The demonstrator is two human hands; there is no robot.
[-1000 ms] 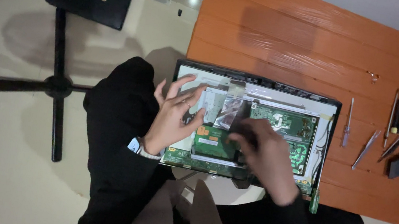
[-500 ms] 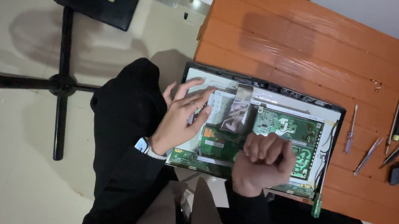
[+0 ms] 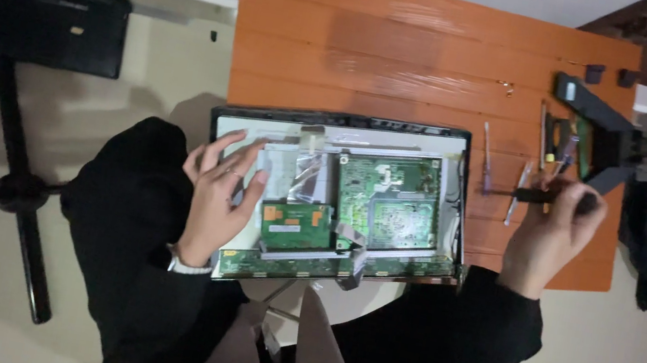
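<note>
Disassembly work is shown on an opened flat-panel monitor [image 3: 334, 196], which lies back-up at centre frame, its lower edge overhanging the near edge of the orange wooden surface [image 3: 380, 51] toward the lap. The rear cover is off; a large green circuit board [image 3: 388, 194] is exposed at centre right, a smaller green board [image 3: 296, 226] sits lower left of it, and a long strip board [image 3: 326, 268] runs along the lower edge. Silvery tape and flat ribbon cables are seen between the boards.

The left hand [image 3: 218, 194] is laid flat on the left part of the panel, fingers spread, bracing it. The right hand [image 3: 549, 237] is away from the monitor at right of frame, fingers closed around a dark-handled screwdriver [image 3: 543, 195]. Whether it is fully lifted off the surface cannot be told.

By judgement, the step in hand is a tool pick-up between board fasteners. The next move would call for the tip to be brought back over the boards and seated squarely, the panel held steady meanwhile.

More slim tools [image 3: 487, 156] lie in a row at the right of the surface, beside a dark monitor stand [image 3: 611, 138]. Small loose screws [image 3: 507, 86] lie above them. Pale floor is seen at left, with a black tripod [image 3: 15, 191] and a black flat case [image 3: 51, 22] at upper left. Lighting is dim.
</note>
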